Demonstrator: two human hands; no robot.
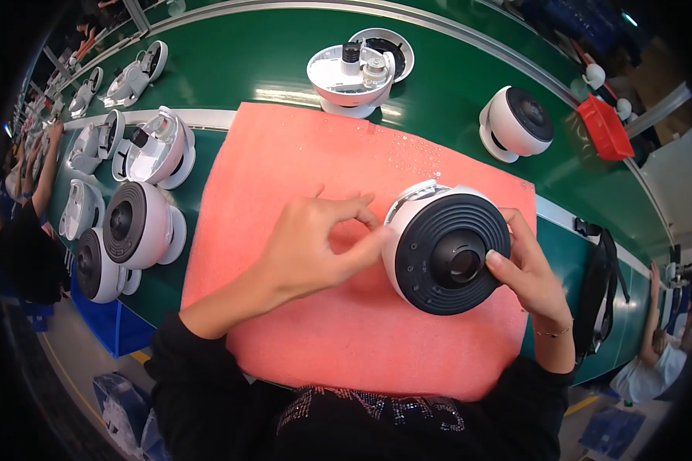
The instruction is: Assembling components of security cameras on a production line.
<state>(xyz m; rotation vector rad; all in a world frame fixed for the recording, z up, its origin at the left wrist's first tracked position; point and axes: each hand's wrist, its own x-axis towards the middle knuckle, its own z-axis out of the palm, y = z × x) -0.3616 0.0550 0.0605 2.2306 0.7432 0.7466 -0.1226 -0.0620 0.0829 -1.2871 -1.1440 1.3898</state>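
A white round device (417,269) with a black ribbed front and a dark lens-like centre is tilted up over the pink foam mat (284,338). My right hand (532,276) grips it from the right, thumb on the black face and fingers behind the shell. At the device's left edge is my left hand (323,242), thumb and forefinger curled together in a pinch. Whether anything small is between those fingertips is hidden. Small shiny screws (415,157) lie scattered on the mat's far part, beyond the device.
An opened white device (350,77) stands beyond the mat on the green bench (238,54). A closed one (517,123) stands far right, near a red bin (603,127). Several white devices (134,223) crowd the left side. A black bag (598,292) lies right; other people work both sides.
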